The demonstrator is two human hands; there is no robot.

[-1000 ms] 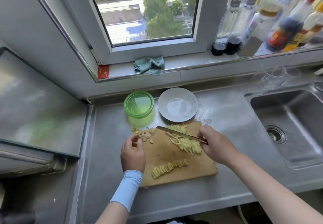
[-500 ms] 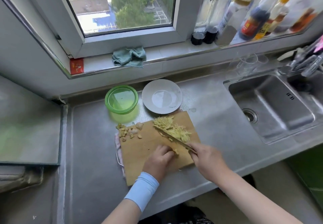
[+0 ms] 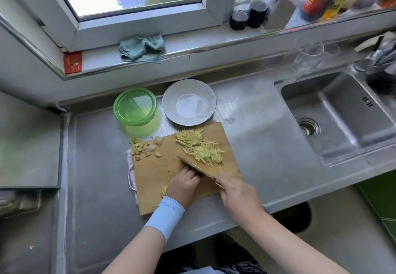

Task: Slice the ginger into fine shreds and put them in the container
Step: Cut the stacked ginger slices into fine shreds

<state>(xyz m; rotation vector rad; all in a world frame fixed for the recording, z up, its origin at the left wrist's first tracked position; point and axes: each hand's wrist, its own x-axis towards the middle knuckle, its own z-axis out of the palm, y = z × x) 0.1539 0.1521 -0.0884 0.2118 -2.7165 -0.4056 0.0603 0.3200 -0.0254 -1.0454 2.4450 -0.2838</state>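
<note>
My left hand (image 3: 184, 185) curls knuckles-up over the ginger slices (image 3: 164, 191), pinning them to the cutting board (image 3: 154, 173). My right hand (image 3: 237, 194) grips the knife (image 3: 196, 166), its blade running diagonally away to the left, against my left knuckles. The shreds (image 3: 201, 148) lie just beyond the blade. The green container (image 3: 135, 106) sits farther ahead, to the left.

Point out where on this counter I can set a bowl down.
Bare stainless steel counter lies between the wooden cutting board and the steel sink, and again left of the board. Crowded: the round green plastic container and white plate sit close behind the board.
</note>
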